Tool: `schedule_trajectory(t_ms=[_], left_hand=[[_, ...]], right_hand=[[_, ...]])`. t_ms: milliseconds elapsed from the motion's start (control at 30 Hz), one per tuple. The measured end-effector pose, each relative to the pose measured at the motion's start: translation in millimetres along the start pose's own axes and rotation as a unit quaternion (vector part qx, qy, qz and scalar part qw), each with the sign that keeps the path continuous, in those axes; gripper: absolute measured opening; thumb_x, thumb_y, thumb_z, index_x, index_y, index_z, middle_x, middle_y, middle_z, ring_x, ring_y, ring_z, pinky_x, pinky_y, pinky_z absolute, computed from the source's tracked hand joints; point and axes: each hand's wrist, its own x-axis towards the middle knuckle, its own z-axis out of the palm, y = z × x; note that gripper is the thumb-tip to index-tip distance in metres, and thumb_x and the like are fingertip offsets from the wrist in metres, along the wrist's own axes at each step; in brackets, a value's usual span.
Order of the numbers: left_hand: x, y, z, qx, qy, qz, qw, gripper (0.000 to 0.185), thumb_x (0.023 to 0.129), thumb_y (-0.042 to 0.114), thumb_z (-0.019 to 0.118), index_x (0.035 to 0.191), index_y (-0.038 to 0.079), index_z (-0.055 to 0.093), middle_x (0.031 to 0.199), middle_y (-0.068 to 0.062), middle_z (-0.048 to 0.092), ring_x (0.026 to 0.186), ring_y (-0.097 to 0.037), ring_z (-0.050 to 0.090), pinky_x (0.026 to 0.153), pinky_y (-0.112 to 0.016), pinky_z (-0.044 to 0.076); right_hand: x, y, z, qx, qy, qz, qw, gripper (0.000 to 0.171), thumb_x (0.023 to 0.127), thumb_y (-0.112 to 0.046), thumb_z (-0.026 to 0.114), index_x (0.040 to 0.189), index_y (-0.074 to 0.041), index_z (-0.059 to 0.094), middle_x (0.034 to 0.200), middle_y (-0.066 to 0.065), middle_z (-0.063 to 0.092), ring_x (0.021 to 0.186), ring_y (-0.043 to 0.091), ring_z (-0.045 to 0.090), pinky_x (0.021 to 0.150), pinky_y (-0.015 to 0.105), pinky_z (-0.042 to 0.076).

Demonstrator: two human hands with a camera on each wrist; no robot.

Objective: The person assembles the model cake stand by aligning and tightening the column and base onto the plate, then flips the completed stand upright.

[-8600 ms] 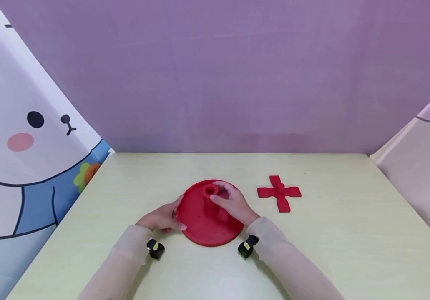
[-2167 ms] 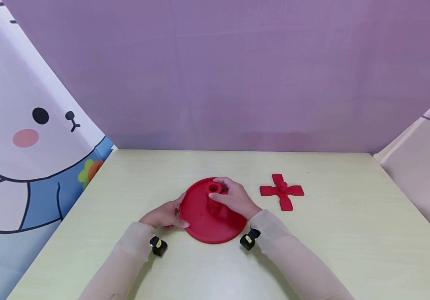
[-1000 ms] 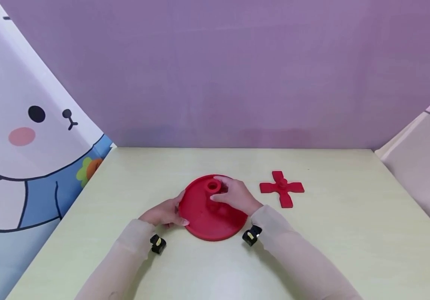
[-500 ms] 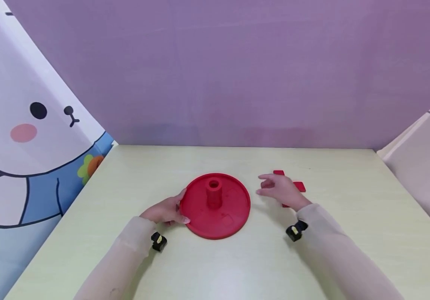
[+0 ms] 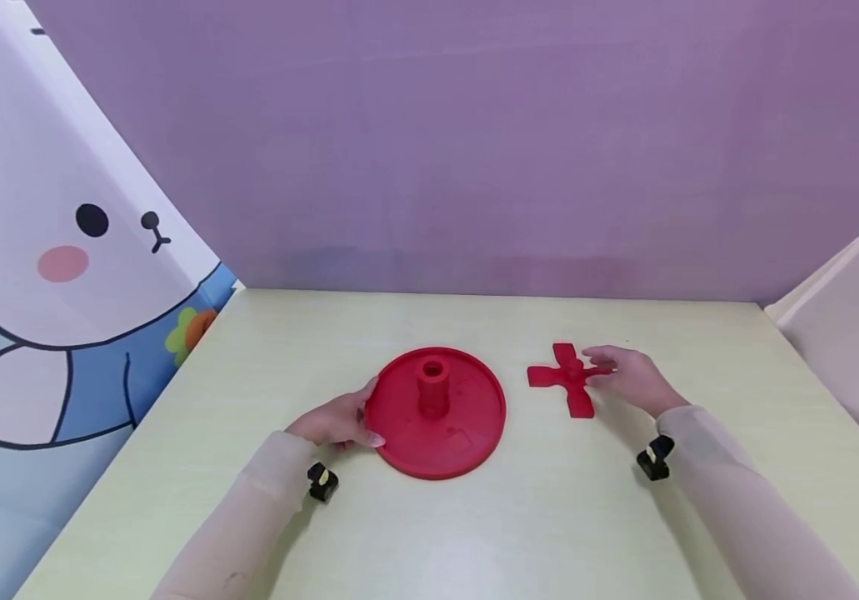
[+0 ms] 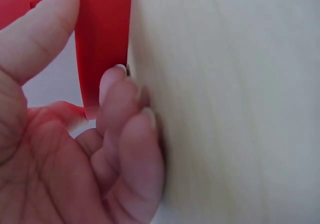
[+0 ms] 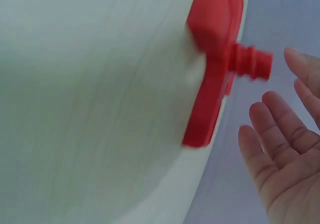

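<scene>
A round red tray-like disc (image 5: 414, 446) with a raised rim lies on the table, and a hollow red post (image 5: 433, 397) stands upright near its middle. My left hand (image 5: 335, 419) holds the disc at its left edge, thumb over the rim; in the left wrist view the fingers curl low against the red rim (image 6: 104, 39). To the right lies a flat red four-armed cross (image 5: 571, 377). My right hand (image 5: 633, 379) is over its right arm, fingers parted. The right wrist view shows a ridged peg (image 7: 251, 61) on the cross, apart from the loosely spread fingers (image 7: 270, 129).
The pale wooden table (image 5: 287, 533) ends at a purple backdrop (image 5: 474, 150). A cartoon-printed cloth (image 5: 24, 367) hangs on the left, a pale cloth (image 5: 856, 333) on the right. Each wrist carries a small black camera (image 5: 322, 482).
My right hand has let go of the post and moved right, past the cross's centre to its right arm. My left hand keeps its hold on the disc's edge.
</scene>
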Motion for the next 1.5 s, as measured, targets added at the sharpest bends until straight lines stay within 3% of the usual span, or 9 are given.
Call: schedule_trajectory(t_ms=[333, 667, 833, 1033, 1500], left_hand=[[1.0, 2.5, 0.8, 0.0, 0.001, -0.009, 1.0, 0.102, 0.078, 0.012, 0.078, 0.155, 0.015, 0.012, 0.095, -0.013, 0.05, 0.053, -0.019, 0.041, 0.051, -0.027, 0.037], [2.1, -0.6, 1.1, -0.009, -0.011, 0.009, 0.9998, 0.103, 0.077, 0.011, 0.078, 0.155, 0.015, 0.01, 0.103, -0.012, 0.051, 0.051, -0.019, 0.039, 0.05, -0.027, 0.036], [1.4, 1.2, 2.5, -0.004, -0.005, 0.004, 1.0, 0.102, 0.077, 0.012, 0.079, 0.155, 0.015, 0.013, 0.103, -0.012, 0.049, 0.053, -0.019, 0.041, 0.051, -0.027, 0.037], [0.2, 3.4, 2.8, 0.0, -0.002, 0.0, 1.0, 0.102, 0.077, 0.01, 0.078, 0.155, 0.015, 0.012, 0.101, -0.012, 0.05, 0.053, -0.019, 0.041, 0.051, -0.027, 0.038], [0.4, 0.8, 0.9, 0.0, 0.003, -0.009, 1.0, 0.103, 0.077, 0.012, 0.079, 0.155, 0.016, 0.013, 0.093, -0.012, 0.051, 0.053, -0.019, 0.04, 0.051, -0.027, 0.038]], right_hand=[[5, 20, -9, -0.044, -0.018, 0.0, 0.999, 0.05, 0.086, -0.004, 0.067, 0.131, 0.009, 0.051, 0.127, 0.032, 0.048, 0.114, 0.05, 0.044, 0.091, 0.056, 0.044], [17, 30, -7, -0.101, -0.065, 0.003, 0.993, 0.055, 0.082, -0.004, 0.073, 0.129, 0.011, 0.051, 0.111, 0.027, 0.055, 0.099, 0.038, 0.05, 0.082, 0.047, 0.049], [20, 31, -7, -0.132, -0.077, -0.005, 0.988, 0.055, 0.079, -0.005, 0.075, 0.126, 0.013, 0.053, 0.103, 0.022, 0.059, 0.095, 0.036, 0.052, 0.08, 0.047, 0.049], [22, 30, -8, -0.136, -0.09, 0.014, 0.986, 0.056, 0.079, -0.008, 0.076, 0.126, 0.013, 0.053, 0.103, 0.021, 0.059, 0.094, 0.035, 0.051, 0.078, 0.044, 0.049], [24, 24, -4, -0.145, -0.1, 0.001, 0.984, 0.035, 0.08, -0.008, 0.074, 0.109, 0.009, 0.064, 0.092, 0.012, 0.061, 0.083, 0.026, 0.052, 0.074, 0.041, 0.047]])
